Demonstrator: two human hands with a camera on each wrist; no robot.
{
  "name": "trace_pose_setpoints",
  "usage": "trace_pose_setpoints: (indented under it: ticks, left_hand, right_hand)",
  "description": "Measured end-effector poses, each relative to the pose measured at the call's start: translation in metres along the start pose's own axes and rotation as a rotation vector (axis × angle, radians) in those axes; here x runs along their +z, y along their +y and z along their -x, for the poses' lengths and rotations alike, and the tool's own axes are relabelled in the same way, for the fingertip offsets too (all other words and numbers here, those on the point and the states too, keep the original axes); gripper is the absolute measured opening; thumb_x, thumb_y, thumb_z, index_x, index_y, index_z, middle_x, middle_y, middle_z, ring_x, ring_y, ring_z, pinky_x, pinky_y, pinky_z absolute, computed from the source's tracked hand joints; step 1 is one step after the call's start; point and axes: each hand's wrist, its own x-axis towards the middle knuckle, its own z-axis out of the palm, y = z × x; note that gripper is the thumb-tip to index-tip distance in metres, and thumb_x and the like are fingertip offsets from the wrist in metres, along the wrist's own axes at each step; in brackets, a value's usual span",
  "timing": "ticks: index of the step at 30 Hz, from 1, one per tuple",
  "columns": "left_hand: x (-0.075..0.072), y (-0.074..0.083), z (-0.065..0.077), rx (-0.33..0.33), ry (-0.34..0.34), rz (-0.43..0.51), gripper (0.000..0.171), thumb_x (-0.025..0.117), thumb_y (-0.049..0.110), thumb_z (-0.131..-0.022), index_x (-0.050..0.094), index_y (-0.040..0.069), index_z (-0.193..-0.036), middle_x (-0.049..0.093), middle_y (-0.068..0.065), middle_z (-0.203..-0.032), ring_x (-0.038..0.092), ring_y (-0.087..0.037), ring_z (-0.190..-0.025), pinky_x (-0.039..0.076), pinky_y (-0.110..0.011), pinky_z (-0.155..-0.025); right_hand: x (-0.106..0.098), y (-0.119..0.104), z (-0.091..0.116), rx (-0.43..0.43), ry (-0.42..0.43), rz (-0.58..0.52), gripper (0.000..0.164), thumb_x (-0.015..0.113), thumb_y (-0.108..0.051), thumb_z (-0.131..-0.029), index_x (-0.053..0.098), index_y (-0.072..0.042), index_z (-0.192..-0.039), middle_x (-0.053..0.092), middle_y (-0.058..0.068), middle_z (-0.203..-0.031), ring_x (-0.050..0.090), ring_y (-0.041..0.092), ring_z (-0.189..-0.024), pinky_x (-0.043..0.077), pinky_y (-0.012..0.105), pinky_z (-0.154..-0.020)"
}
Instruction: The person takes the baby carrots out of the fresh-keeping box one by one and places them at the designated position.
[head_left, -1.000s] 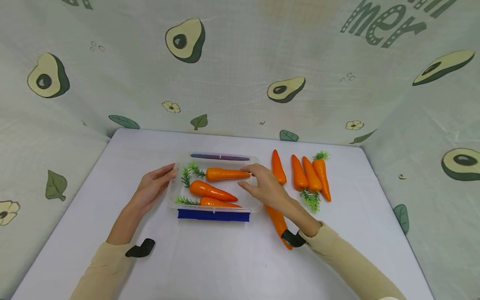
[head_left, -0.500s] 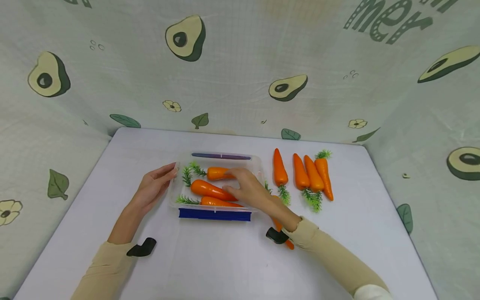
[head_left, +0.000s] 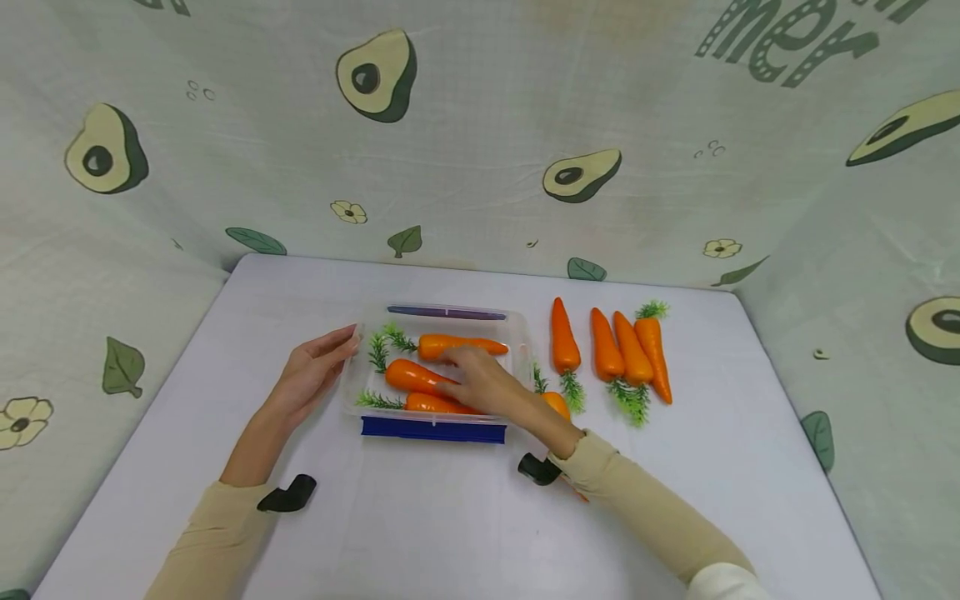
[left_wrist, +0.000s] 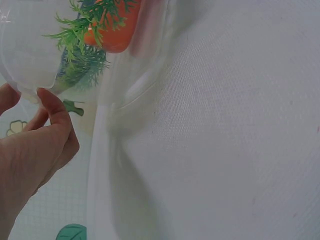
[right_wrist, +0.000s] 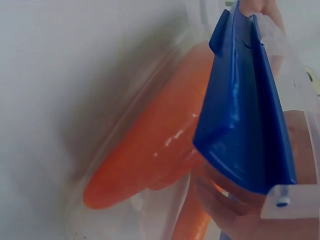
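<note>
Carrots [head_left: 431,402], tapering, orange, lie in the clear rectangular plastic box [head_left: 519,333] left hand [head_left: 315,371] pinches; right hand [head_left: 483,383], now off the far carrot [head_left: 453,341], apparently settled, reaches over the middle one [head_left: 407,375], grip indeterminate.

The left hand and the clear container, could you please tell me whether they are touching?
Touching: the left wrist view shows the left hand pinching the edge of the clear container, with no gap.

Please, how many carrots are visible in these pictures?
8: three carrots in the clear box, four more to its right, one partly covered by the right forearm. Others may be hidden.
</note>
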Motion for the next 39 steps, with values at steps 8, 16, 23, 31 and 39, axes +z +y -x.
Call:
trace_pose_setpoints:
  ticks: [8,16,23,31,39]
  left_hand:
    - [-0.001,0.0,-0.001,-0.001,0.0,0.001,0.073,0.068,0.034,-0.101,0.037,0.004,-0.159,0.034,-0.006,-0.165,0.047,-0.005,-0.13,0.028,-0.03,-0.12]
    - [0.0,0.0,0.0,0.006,-0.003,-0.005,0.073,0.068,0.035,-0.101,0.036,0.004,-0.159,0.036,-0.006,-0.164,0.047,-0.006,-0.13,0.03,-0.028,-0.119]
    - [-0.001,0.0,0.0,0.008,-0.004,-0.009,0.073,0.068,0.034,-0.101,0.035,0.003,-0.159,0.034,-0.008,-0.165,0.047,-0.005,-0.132,0.029,-0.03,-0.12]
    - [0.0,0.0,0.0,0.01,-0.015,-0.011,0.074,0.068,0.034,-0.101,0.035,0.003,-0.159,0.03,-0.01,-0.167,0.045,-0.005,-0.134,0.027,-0.031,-0.121]
    - [0.0,0.0,0.001,0.006,-0.014,0.003,0.074,0.069,0.032,-0.101,0.035,0.003,-0.159,0.03,-0.008,-0.167,0.042,-0.005,-0.138,0.026,-0.03,-0.122]
  right_hand:
    - [0.005,0.001,-0.004,0.009,-0.066,0.004,0.031,0.067,-0.012,-0.101,0.065,0.004,-0.127,0.07,0.013,-0.114,0.062,0.023,-0.098,0.055,0.034,-0.091]
    - [0.005,-0.001,-0.007,-0.025,-0.102,0.023,0.026,0.067,-0.009,-0.101,0.066,0.002,-0.125,0.07,0.012,-0.113,0.064,0.023,-0.1,0.056,0.034,-0.093]
    - [0.001,-0.004,-0.004,0.008,-0.116,0.013,0.03,0.068,-0.009,-0.1,0.066,0.001,-0.129,0.07,0.011,-0.116,0.064,0.022,-0.103,0.055,0.034,-0.095]
    - [-0.014,-0.009,0.007,0.008,-0.078,0.004,0.033,0.07,-0.01,-0.099,0.067,0.0,-0.131,0.071,0.009,-0.115,0.065,0.019,-0.099,0.057,0.029,-0.089]
    - [-0.035,-0.019,0.018,-0.008,-0.037,0.006,0.036,0.071,-0.01,-0.098,0.066,0.004,-0.132,0.072,0.012,-0.115,0.068,0.023,-0.099,0.059,0.031,-0.088]
